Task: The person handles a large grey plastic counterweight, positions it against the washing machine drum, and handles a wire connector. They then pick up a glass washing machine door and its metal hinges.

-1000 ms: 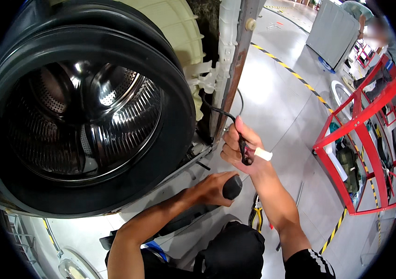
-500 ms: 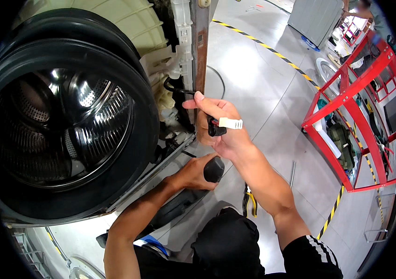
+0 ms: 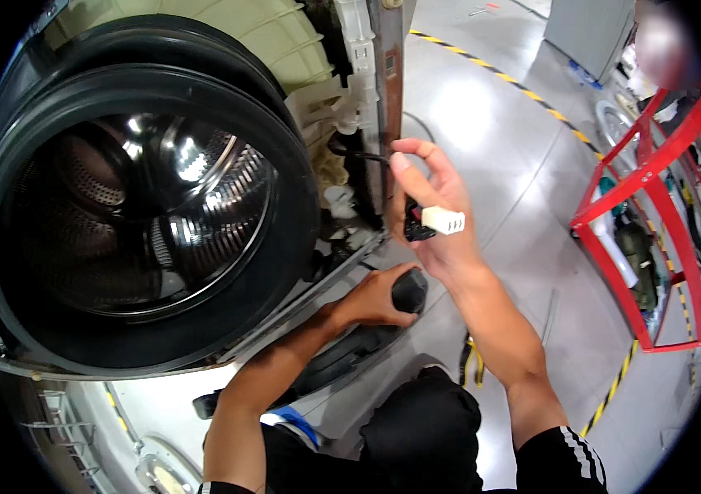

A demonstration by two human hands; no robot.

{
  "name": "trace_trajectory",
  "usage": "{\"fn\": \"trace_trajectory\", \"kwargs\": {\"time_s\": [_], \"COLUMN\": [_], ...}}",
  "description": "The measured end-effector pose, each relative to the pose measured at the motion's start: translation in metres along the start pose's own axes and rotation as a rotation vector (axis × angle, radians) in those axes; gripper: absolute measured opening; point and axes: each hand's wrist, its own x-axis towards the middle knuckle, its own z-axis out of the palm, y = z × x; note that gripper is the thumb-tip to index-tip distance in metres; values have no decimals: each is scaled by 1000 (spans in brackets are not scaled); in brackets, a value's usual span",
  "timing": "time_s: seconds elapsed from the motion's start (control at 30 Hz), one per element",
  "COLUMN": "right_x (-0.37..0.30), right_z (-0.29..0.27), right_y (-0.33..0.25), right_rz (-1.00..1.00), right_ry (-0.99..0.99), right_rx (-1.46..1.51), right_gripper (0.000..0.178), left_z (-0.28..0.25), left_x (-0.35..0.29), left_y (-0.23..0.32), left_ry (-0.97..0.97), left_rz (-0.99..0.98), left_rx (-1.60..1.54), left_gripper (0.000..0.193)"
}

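Nearest the camera, the left hand [image 3: 375, 298] is wrapped around a dark rounded handle [image 3: 409, 290], fingers closed over it, low beside the bottom edge of the opened washing machine. Just above it the right hand [image 3: 437, 216] is raised, thumb and fingers pinched together on a small white plastic connector [image 3: 443, 220] with a black plug body [image 3: 416, 230] behind it; a thin black cable [image 3: 359, 155] runs from the plug back into the side of the machine. The connector looks light and rigid, likely a little brittle at its clips, so the sound place to grip it is on the hard shell, not on the soft, bending cable, which would probably strain if pulled. On the floor below the right forearm lie yellow-handled pliers [image 3: 469, 362]. Further left the steel drum [image 3: 144, 214] sits inside its wide black rubber gasket [image 3: 285, 247], with the cream plastic tub [image 3: 260, 33] above it and pale wiring parts beside the metal frame post [image 3: 386, 82]. Beyond, the grey floor [image 3: 490, 140] carries a yellow-and-black striped line, and a red metal rack [image 3: 655, 214] stands well apart to the right
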Motion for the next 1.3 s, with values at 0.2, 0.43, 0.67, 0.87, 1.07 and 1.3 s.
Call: {"fn": "trace_trajectory", "kwargs": {"time_s": [0.2,0.43,0.67,0.87,1.07,1.3], "right_x": [-11,-6,10,22,36,34], "right_z": [-28,-22,-21,-11,-18,4], "right_y": [31,46,31,35,56,61], "right_rz": [-82,-764,-1030,-1051,-869,-600], "right_ry": [-353,-511,-278,-279,-293,-295], "right_rx": [55,-558,-807,-853,-1049,-1343], "right_gripper": [27,50,44,11,8,13], "left_z": [13,23,14,11,-2,8], "left_x": [7,6,1,4,5,5], "left_y": [-27,-88,-35,-29,-4,-28], "left_ry": [13,-275,-136,-38,-40,42], "left_rz": [68,93,-91,40,-57,91], "left_rx": [25,17,-188,-56,49,45], "left_gripper": [71,70,61,65,60,62]}}
